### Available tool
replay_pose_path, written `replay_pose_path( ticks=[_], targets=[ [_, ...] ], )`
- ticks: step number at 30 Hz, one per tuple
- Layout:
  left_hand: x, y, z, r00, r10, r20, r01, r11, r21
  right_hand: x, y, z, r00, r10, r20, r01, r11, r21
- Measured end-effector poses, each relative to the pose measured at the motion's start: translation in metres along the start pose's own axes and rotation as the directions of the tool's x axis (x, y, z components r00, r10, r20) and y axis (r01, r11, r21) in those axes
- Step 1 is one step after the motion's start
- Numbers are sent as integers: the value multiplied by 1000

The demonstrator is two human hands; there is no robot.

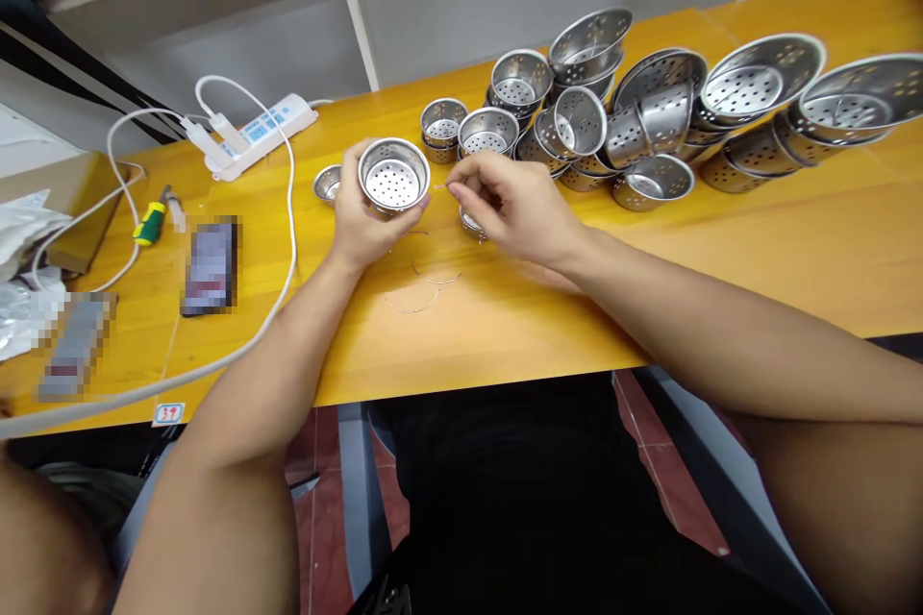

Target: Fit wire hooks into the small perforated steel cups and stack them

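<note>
My left hand [359, 221] is wrapped round a perforated metal cup [393, 175], held above the table with its mouth turned up and toward me. Just right of its rim, the thumb and fingertips of my right hand [497, 197] are pinched together. A faint thin bit shows at those fingertips, too small to name. Below the hands, curved thin wires [412, 310] lie on the table. One small perforated cup [328, 184] stands behind my left hand, and another [472, 223] is partly hidden by my right hand.
Several stacks of perforated metal cups [520, 82] line the back right of the yellow table [505, 336]. To the left are a white power strip [263, 136] with a looping cable, a green-yellow screwdriver [150, 224], two blurred phone-like items and plastic bags [29, 307].
</note>
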State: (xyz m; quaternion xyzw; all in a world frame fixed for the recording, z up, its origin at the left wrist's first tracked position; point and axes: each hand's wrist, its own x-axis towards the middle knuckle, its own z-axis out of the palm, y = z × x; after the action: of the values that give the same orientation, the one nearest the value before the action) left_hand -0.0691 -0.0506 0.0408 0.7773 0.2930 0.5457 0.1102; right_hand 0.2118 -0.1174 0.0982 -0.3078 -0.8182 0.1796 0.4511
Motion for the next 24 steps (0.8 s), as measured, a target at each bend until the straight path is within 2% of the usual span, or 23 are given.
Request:
replay_pose_path(
  ticks=[4,7,11,16,20,24],
  targets=[
    [-1,5,10,998,-21,56,23,999,-38,3,17,-2,984,108,-139,-93,989,111],
    [-4,-1,14,998,-21,61,26,997,-79,5,26,1,976,126,-177,-99,983,154],
    [-6,-4,19,995,22,93,-9,992,-128,5,33,6,980,113,-165,-84,981,175],
    [-7,9,24,998,-5,57,7,999,-40,6,37,7,974,134,-184,-95,974,205],
    [-6,14,24,997,-16,78,22,997,-79,8,33,5,972,155,-178,-117,972,204],
    [-5,11,25,996,-12,87,20,995,-97,9,25,4,977,153,-147,-125,975,184]
  ],
)
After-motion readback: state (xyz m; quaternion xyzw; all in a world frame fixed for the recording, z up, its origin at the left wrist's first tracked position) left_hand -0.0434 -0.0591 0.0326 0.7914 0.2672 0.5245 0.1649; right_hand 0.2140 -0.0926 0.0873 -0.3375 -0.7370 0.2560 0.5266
